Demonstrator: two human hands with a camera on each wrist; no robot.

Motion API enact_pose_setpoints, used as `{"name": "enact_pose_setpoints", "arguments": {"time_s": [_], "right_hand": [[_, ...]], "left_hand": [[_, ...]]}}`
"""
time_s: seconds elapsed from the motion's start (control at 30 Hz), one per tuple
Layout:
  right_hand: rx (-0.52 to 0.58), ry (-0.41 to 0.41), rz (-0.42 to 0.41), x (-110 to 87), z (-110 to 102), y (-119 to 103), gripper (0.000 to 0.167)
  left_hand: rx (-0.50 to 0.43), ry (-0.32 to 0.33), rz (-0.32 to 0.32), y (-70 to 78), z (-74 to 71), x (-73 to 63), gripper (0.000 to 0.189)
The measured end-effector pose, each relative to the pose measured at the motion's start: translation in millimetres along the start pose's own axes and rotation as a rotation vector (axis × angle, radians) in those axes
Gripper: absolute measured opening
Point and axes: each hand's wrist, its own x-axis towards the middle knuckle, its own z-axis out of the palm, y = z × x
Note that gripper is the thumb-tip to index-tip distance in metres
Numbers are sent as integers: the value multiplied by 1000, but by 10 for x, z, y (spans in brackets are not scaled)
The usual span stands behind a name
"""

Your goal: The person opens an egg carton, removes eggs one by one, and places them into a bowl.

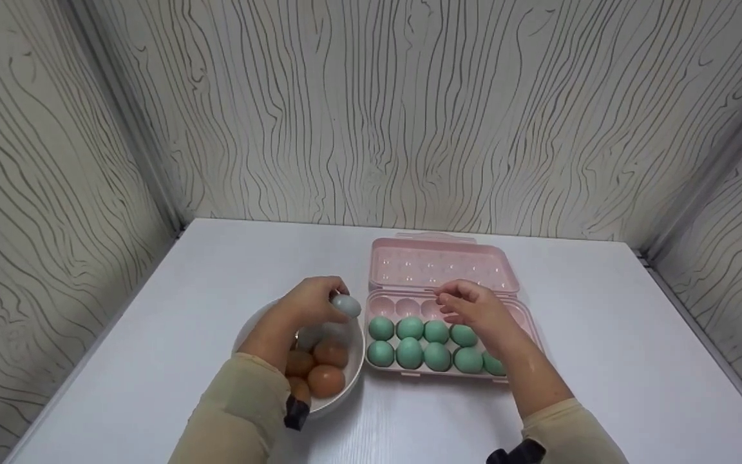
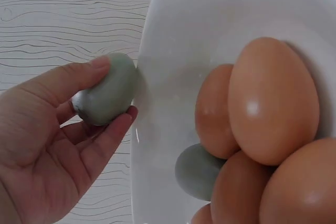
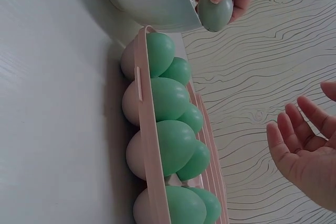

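My left hand [image 1: 312,301] pinches a pale green egg [image 2: 113,88] between thumb and fingers, just over the rim of a white bowl [image 1: 359,361]. Inside the bowl lie several brown eggs [image 2: 273,100] and another greenish egg [image 2: 198,171]. To the bowl's right stands a pink egg carton [image 1: 409,373], its lid [image 1: 442,263] folded back. Green eggs [image 1: 409,353] fill much of its two nearer rows, while cups in the far row show bare at the left. Above the carton hovers my right hand [image 1: 477,314], its fingers loosely bent with nothing between them.
Bowl and carton stand side by side on a white table [image 1: 603,335]. Behind the table rises a wood-grain patterned wall [image 1: 371,116], with similar panels at left and right. The raised carton lid lies toward the back wall.
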Motion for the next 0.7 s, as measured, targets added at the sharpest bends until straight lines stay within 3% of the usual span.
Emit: {"name": "enact_pose_setpoints", "arguments": {"time_s": [0.23,0.43,0.7], "right_hand": [[4,-9,-16,-7,-11,-3,27],[2,-3,-8,-10,-17,0,29],[-7,-5,-4,-13,-16,-1,28]], "left_hand": [[34,10,15,-61,-52,-8,26],[57,-25,-2,-113,-47,-11,23],[64,-84,-133,-138,-12,-40,22]]}}
